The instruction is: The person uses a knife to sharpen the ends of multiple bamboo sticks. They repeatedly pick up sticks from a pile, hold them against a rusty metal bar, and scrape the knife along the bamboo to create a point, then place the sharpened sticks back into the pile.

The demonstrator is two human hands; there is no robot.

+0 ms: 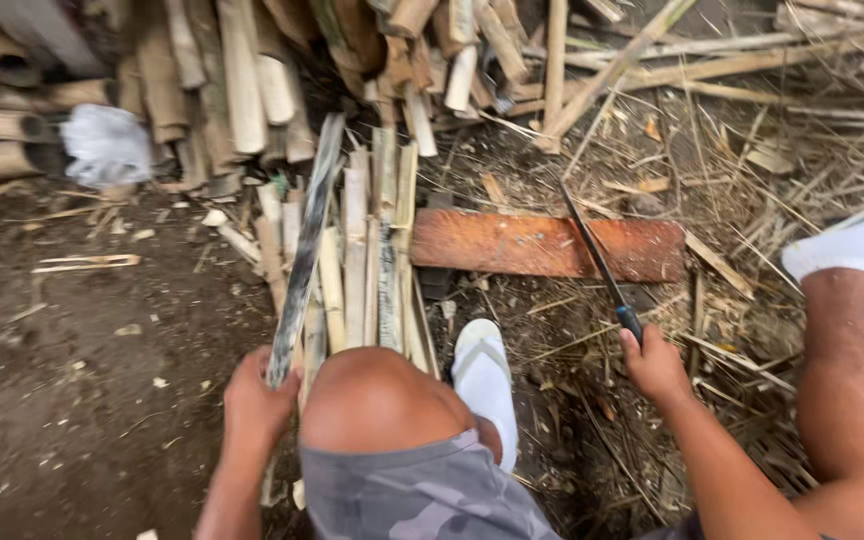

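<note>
i see my left hand [257, 400] with fingers wrapped round a bamboo strip [304, 250], its long axis running up toward the bamboo pile [252, 80]. my right hand [655, 367] grips a knife [597, 260], blade pointing up-left over the plank [512, 243]. open dirt ground [82, 380] lies left.

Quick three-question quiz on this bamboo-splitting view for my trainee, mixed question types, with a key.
1. True or false: the left hand grips a dark bamboo strip.
2. What does the right hand hold? A) a hammer B) a long blade C) a rope
3. Fill in: the blade's tip lies over the reddish wooden ____.

Key: 1 true; 2 B; 3 plank.
</note>
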